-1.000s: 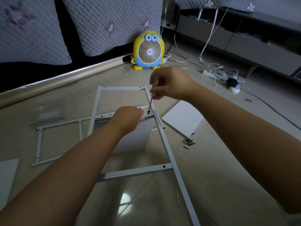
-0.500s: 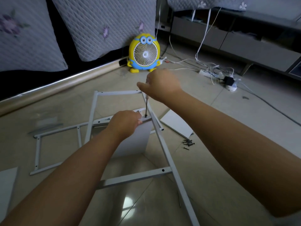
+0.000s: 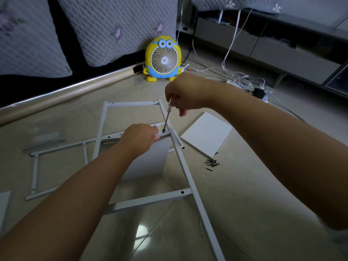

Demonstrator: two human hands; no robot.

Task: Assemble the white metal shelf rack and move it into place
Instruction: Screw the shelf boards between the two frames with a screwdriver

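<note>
A white metal ladder-shaped side frame (image 3: 186,178) lies raised over the tiled floor, on top of an upright white shelf board (image 3: 150,161). My right hand (image 3: 186,93) grips a screwdriver (image 3: 167,117) whose tip stands on a screw (image 3: 163,131) in the frame's crossbar. My left hand (image 3: 139,138) holds that crossbar and the board's top edge just left of the screw. A second white side frame (image 3: 35,174) lies flat on the floor to the left.
A loose white shelf board (image 3: 206,134) and a pile of black screws (image 3: 212,163) lie to the right. A yellow cartoon fan (image 3: 163,59) stands behind. Cables and a power strip (image 3: 243,81) trail at back right. Quilted cushions (image 3: 116,27) lean at the back.
My right hand has turned on the screwdriver, its fingers shifting round the handle. The left hand stays on the crossbar. The view has shifted slightly.
</note>
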